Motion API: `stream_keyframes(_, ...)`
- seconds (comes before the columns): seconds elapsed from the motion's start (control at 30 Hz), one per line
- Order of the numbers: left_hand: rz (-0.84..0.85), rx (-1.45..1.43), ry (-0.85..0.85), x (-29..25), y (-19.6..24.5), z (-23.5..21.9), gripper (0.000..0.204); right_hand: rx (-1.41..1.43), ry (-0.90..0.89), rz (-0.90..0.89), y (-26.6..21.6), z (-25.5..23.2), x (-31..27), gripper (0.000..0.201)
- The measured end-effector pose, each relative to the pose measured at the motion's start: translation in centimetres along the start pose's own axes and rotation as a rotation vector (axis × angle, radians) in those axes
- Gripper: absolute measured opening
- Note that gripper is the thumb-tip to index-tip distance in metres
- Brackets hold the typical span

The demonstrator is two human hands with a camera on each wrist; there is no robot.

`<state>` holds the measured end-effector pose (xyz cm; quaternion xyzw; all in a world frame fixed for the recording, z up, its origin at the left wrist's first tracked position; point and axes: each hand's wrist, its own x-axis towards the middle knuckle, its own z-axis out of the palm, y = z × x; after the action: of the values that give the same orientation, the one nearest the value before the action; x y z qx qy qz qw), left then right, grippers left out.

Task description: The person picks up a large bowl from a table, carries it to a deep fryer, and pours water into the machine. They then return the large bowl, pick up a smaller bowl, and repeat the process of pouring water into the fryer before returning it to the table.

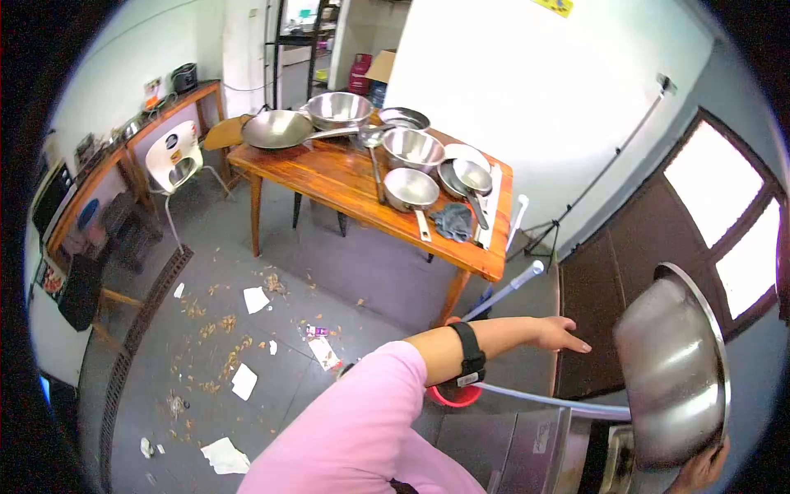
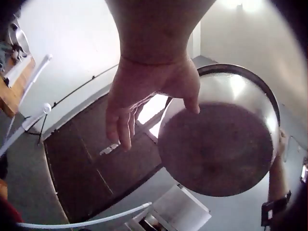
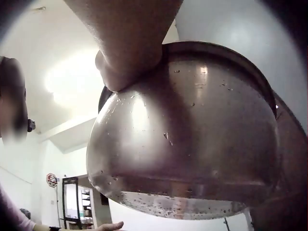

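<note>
Stainless-steel bowl [image 1: 671,370], large and deep: up in the air at the right side of my head view, tipped on its side, its rounded underside turned toward my left hand and its rim to the far right. Water drops cling to the outer wall in the right wrist view.

My right hand [image 1: 699,473] grips the bowl near its rim, low at the edge of the head view; most of the fingers are hidden. My left hand [image 1: 564,333] is free of any load, fingers loosely extended, near the bowl with a gap between. Behind both, a brown door [image 1: 605,272] with bright panes.

Wooden table [image 1: 333,174] stands well apart from the bowl. On it: a wok [image 1: 277,129] at the far left corner, a frying pan [image 1: 411,189] near the front edge with its pale handle toward me, a crumpled grey cloth [image 1: 453,222] just beside that handle. Left of the table, a white chair [image 1: 173,151]. Paper scraps [image 1: 243,381] and brown flakes litter the grey floor.
</note>
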<state>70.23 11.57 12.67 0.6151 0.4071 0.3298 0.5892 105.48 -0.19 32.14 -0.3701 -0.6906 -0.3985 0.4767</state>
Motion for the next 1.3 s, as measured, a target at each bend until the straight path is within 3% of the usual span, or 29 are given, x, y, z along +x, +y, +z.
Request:
stream_keyframes(0.03,-0.020,0.001,0.051,-1.3,-0.3,-1.8,0.092,0.119,-0.088,0.119,4.9,1.3,-2.2,0.031)
stream_keyframes(0.07,-0.043,0.003,0.098,-2.6,-0.9,-3.6,0.092,0.235,-0.181,0.239,6.5,2.8,-3.0,0.037)
stream_keyframes(0.1,-0.066,0.005,0.145,-3.8,-1.5,-5.5,0.091,0.213,-0.134,0.202,6.0,4.7,-2.8,0.034)
stream_keyframes(0.17,-0.081,0.027,0.171,-4.9,-2.5,-8.0,0.091,0.153,-0.045,0.138,2.9,7.3,-0.5,0.029)
stream_keyframes(0.3,-0.065,-0.024,0.372,-10.6,-3.5,-17.1,0.085,0.403,-0.181,0.233,-8.5,13.8,4.9,0.031)
stream_keyframes(0.33,-0.053,-0.001,0.431,-12.0,-3.6,-18.9,0.082,0.400,-0.178,0.147,-10.4,15.5,6.3,0.029)
stream_keyframes(0.37,-0.088,-0.086,0.380,-12.2,-5.3,-21.0,0.074,0.387,-0.183,0.068,-12.2,16.8,7.6,0.027)
stream_keyframes(0.43,-0.152,-0.060,0.512,-14.9,-6.0,-24.4,0.062,0.557,-0.174,0.070,-16.0,21.1,9.6,0.024)
stream_keyframes(0.47,-0.094,-0.139,0.590,-16.3,-6.0,-25.5,0.054,0.544,-0.165,0.067,-17.8,23.5,10.5,0.023)
stream_keyframes(0.53,-0.165,-0.125,0.599,-19.7,-4.4,-26.8,0.051,0.562,-0.135,0.069,-21.1,27.3,11.7,0.019)
stream_keyframes(0.63,-0.288,-0.135,0.564,-21.6,-5.6,-29.8,0.071,0.557,-0.034,-0.029,-26.1,32.7,13.4,0.010)
stream_keyframes(0.77,-0.315,-0.193,0.670,-22.0,-7.5,-33.4,0.073,0.595,-0.141,0.008,-32.0,40.2,14.6,0.005)
stream_keyframes(0.97,-0.292,-0.207,0.792,-22.2,-7.5,-36.3,0.079,0.556,-0.233,-0.232,-39.2,51.2,14.2,0.015)
stream_keyframes(1.1,-0.406,-0.094,0.936,-22.7,-7.1,-39.7,0.074,0.720,-0.258,-0.311,-42.9,58.0,12.6,0.014)
stream_keyframes(1.3,-0.311,-0.206,0.983,-22.4,-5.7,-41.6,0.071,0.790,-0.223,-0.427,-44.3,60.6,11.6,0.014)
